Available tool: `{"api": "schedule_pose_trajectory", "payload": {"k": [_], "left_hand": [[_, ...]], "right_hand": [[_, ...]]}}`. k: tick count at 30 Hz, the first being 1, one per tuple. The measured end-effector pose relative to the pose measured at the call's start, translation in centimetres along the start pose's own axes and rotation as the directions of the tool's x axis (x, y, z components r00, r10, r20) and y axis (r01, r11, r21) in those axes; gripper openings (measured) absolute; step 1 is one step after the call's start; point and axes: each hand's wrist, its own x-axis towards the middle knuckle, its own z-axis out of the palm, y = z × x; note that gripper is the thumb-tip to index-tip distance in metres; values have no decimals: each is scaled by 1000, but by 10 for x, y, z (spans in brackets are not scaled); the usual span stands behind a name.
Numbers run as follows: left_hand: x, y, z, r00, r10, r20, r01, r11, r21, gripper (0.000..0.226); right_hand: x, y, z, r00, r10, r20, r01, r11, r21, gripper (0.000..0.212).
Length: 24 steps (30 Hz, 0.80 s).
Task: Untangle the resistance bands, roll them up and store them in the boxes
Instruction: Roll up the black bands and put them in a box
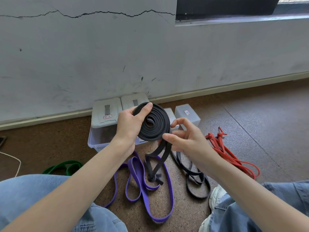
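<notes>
Being held up in front of the seated person, a black resistance band (153, 124) is being gripped as a flat coil by the left hand (128, 125), whose thumb is lying across the coil's upper face while the fingers are curled behind it. The band's loose tail is being pinched just below the coil by the right hand (184, 138), thumb and fingers closed on the strap, and the remaining length is hanging down to a knotted end just above the floor (250, 118). Behind the coil, lidded translucent storage boxes (107, 114) are being kept against the base of the grey wall (100, 56), with a smaller clear box (187, 114) standing to their right. On the floor between the knees, a purple resistance band (138, 178) is lying in loose overlapping loops, and a second dark band (195, 180) is lying just to its right. A red band (229, 154), knotted at its far end, is lying further right, well apart from the boxes. A green band (65, 167) is lying to the left, near a white cable (16, 162). Blue jeans (33, 195) are being worn, and a white shoe (217, 196) is showing beside the right knee.
</notes>
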Motion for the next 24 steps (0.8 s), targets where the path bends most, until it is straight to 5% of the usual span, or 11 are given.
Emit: {"api": "schedule_pose_trajectory", "payload": {"k": [7,12,19,24], "left_hand": [[0,-4,-2,981,-65,183,62,998,18,9],[1,2,-13,839,-289,461,148,936,318,29],[1,3,-8,935,-58,351,-34,967,253,22],[14,14,-13,988,-8,156,-4,997,75,23]], "right_hand": [[4,-2,-12,989,-39,-141,29,997,-72,23],[4,-4,-20,975,-177,-134,149,969,-196,27],[6,-17,-20,985,-169,-25,153,939,-307,17],[4,-14,-20,982,-187,-30,174,952,-251,11]]}}
